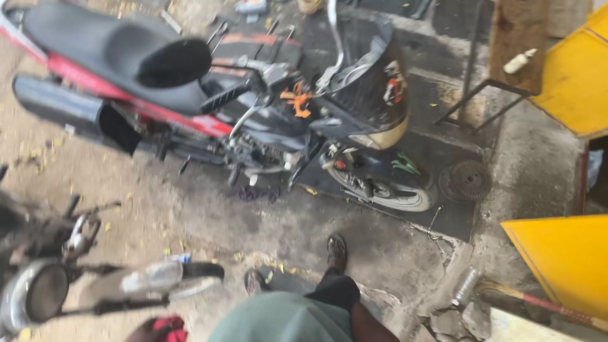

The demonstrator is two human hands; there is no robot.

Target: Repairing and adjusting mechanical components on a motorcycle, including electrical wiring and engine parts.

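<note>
Currently neither hand is in view, so I cannot tell their state. I stand facing the red-and-black motorcycle [209,107] on the concrete floor [304,228]; I judge stepping closer, past the front wheel [386,190], gives steady reach.

A rough concrete floor [209,215], stained and dusty, is seen under everything. A dark rubber mat [453,218] is spread over part of it, and a red and black motorcycle [209,95] is stood across the mat and the bare concrete. A round metal disc [466,180] is laid on the mat just beside the motorcycle's front wheel [386,190]. A second motorcycle [76,278], blurred, is parked at the lower left. Yellow leaves [266,261] are scattered over the concrete. A clear plastic bottle [465,288] and broken pieces of rubble [446,323] are left at the lower right, near a long stick [544,305] laid on the floor. Two sandalled feet [335,252] are planted on the concrete.
</note>
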